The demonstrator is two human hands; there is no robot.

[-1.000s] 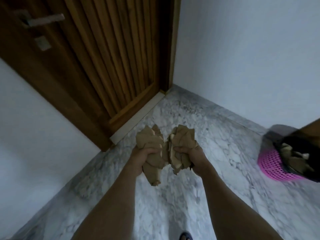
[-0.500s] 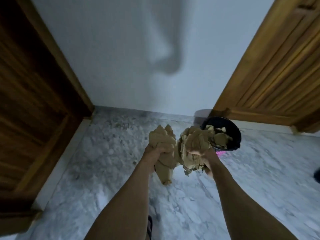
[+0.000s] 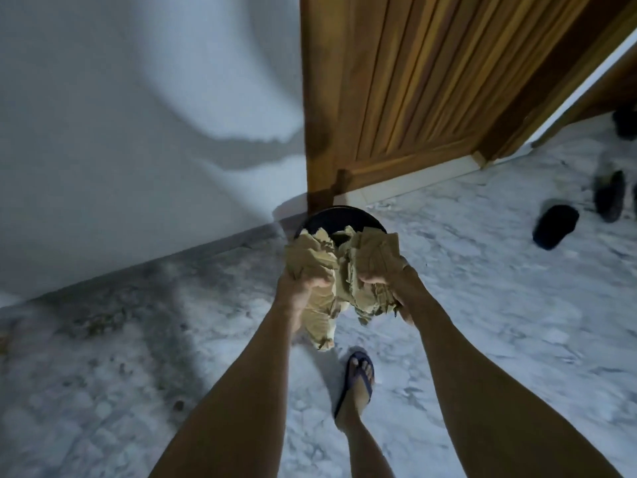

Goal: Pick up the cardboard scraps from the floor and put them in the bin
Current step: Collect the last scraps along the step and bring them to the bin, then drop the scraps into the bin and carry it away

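White wall [image 3: 120, 132] at left, above grey marble floor [image 3: 103, 391]. Left hand [image 3: 300, 288] clenched on wad of cardboard scraps [image 3: 319, 267]: tan, crumpled, ragged-edged, lower tail hanging below fist. Right hand [image 3: 393, 281] grips second wad, touching first. Both held above floor, overlapping near rim of black bin [image 3: 341, 215]. Wooden door [image 3: 413, 91] behind. Dark slippers [image 3: 555, 225] far right.

The cardboard scraps [image 3: 319, 267] I clutch are tan. The bin [image 3: 339, 216] is black-rimmed, my flip-flop [image 3: 355, 377] navy, the floor [image 3: 482, 288] grey-veined white marble, the door [image 3: 413, 81] striped brown wood.
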